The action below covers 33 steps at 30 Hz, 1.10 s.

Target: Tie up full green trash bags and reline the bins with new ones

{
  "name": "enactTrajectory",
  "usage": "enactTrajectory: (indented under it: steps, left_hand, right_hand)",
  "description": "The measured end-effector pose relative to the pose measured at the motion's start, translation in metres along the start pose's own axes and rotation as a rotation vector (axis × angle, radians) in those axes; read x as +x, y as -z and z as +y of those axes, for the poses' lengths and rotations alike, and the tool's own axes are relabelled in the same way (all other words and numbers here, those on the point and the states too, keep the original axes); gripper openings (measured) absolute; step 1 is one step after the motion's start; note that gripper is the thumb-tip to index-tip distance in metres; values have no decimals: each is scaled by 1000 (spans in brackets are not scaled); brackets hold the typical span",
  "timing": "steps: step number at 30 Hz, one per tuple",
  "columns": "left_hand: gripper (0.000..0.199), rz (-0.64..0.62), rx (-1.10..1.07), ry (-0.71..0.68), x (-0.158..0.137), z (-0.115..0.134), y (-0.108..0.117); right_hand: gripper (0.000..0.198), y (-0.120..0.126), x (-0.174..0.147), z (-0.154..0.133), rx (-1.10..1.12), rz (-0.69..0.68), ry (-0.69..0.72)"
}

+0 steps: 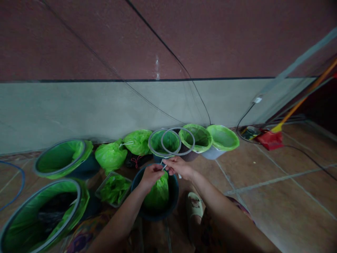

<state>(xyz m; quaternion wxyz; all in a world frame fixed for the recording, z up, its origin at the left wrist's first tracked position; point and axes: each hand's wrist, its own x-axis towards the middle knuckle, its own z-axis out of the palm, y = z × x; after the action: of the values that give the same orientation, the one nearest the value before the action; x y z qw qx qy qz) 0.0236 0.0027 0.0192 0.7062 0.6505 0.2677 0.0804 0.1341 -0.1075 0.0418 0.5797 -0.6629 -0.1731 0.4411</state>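
Both my hands are closed on a thin white drawstring [163, 166] above a dark blue bin [174, 198]. My left hand [151, 175] pinches it from the left, and my right hand [181, 167] pinches it from the right, close to the left fingertips. Below them, a green plastic bag [158, 193] is gathered up inside the bin, its neck rising toward my fingers. Part of the bag and the bin's far rim is hidden behind my hands. Just beyond my right hand, a loose grey ring [193, 140] lies across a green-lined bin [159, 140].
Two large green-lined bins [79, 200] stand at the left, the nearer holding something black. Tied green bags [110, 156] sit along the wall, near a small basket [123, 202] of green plastic. More lined bins [217, 153] and a red dustpan [270, 139] are right; a slippered foot [194, 205] is close.
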Motion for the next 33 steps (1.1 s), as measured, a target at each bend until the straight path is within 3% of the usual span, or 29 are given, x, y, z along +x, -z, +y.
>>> enactTrajectory:
  steps: [4,8,10,13,16,20,26,29,33]
  left_hand:
    - [24,-109,203,-83,-1,-9,-6]
    - [26,-65,192,-78,-1,-13,-9]
    - [27,-62,190,-97,-1,-11,-9]
    - [30,-56,213,-151,-2,-5,-7]
    - [31,11,202,-179,-3,-1,-5]
    - [32,17,155,-183,-2,-1,-2]
    - [35,112,71,-117,-1,-4,-3]
    - [36,162,-13,-48,-4,-4,-6]
    - [33,224,-174,56,-6,-3,-9]
  right_hand:
    - [42,-2,-2,-7,148,-90,100]
    - [34,2,0,-10,343,63,129]
    - [28,2,0,-4,206,52,104]
    - [29,-3,-1,10,-53,-115,94]
    - [30,-7,-2,19,-133,-200,137]
    - [25,-13,-2,23,-50,-147,156]
    - [52,-21,1,29,104,7,85]
    - [53,-22,3,32,-2,28,125]
    - [51,-23,2,30,-356,73,326]
